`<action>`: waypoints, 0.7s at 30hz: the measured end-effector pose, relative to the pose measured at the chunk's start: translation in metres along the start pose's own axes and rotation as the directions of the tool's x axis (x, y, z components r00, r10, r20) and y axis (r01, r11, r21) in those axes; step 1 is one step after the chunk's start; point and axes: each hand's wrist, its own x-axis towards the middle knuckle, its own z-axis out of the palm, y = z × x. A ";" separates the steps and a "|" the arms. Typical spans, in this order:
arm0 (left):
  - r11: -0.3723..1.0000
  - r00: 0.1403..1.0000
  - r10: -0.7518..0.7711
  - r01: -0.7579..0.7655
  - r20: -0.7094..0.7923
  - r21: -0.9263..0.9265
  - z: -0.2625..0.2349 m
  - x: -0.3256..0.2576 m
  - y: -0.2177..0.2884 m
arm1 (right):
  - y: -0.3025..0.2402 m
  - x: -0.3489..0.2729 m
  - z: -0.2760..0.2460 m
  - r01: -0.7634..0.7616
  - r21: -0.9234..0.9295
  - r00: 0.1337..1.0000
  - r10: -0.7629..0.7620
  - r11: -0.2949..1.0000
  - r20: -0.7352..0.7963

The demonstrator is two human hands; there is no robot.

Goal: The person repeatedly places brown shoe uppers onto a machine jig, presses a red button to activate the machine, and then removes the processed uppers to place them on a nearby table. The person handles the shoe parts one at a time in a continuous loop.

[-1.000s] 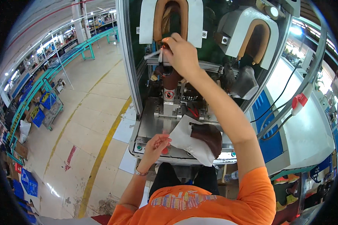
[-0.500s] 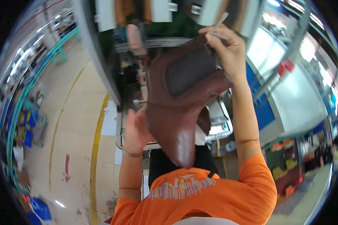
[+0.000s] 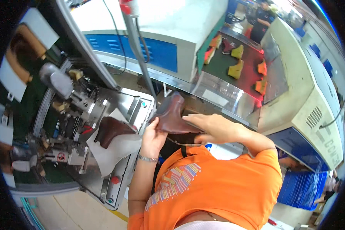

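In front of my torso is a dark brown leather boot upper [image 3: 171, 117], its shaft up and its toe toward the right, with a pale pull strip [image 3: 166, 90] at the top. My left hand [image 3: 153, 140] grips it from the left, low on its side. My right hand [image 3: 218, 128] is at the toe, with stretched fingers over it and others below, so the toe lies between them. Another brown leather boot upper [image 3: 113, 131] rests on a white sheet [image 3: 109, 156] on the machine table to the left.
At left stands a machine with metal clamps [image 3: 90, 111] and a red button [image 3: 115, 179]. Ahead, a conveyor [image 3: 222, 69] carries several yellow and orange shoe pieces beside a large beige machine [image 3: 308, 111]. A grey post [image 3: 143, 57] rises near the table. Blue crates [image 3: 301, 189] stand at right.
My view has turned right, toward the conveyor. The boot upper has come down from raised height, and its toe now points right. My right hand has gone from the shaft's top to the toe.
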 end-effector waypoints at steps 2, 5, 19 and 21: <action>0.973 0.979 -0.204 0.205 0.021 -0.110 -0.005 0.036 -0.022 | 0.020 -0.012 0.007 -0.254 -0.090 0.966 0.249 0.963 -0.069; 0.930 0.932 -0.356 0.361 0.066 -0.075 0.014 0.045 -0.046 | 0.052 -0.021 -0.005 -0.383 -0.169 0.908 0.336 0.908 -0.250; 0.912 0.897 -0.328 0.383 -0.298 0.149 -0.043 0.057 0.016 | 0.288 -0.057 -0.088 -0.762 0.041 0.410 0.531 0.647 -0.741; 0.926 0.915 -0.261 0.327 -0.308 0.187 -0.036 0.062 0.023 | 0.318 -0.046 -0.087 -0.715 0.150 0.305 0.497 0.683 -0.812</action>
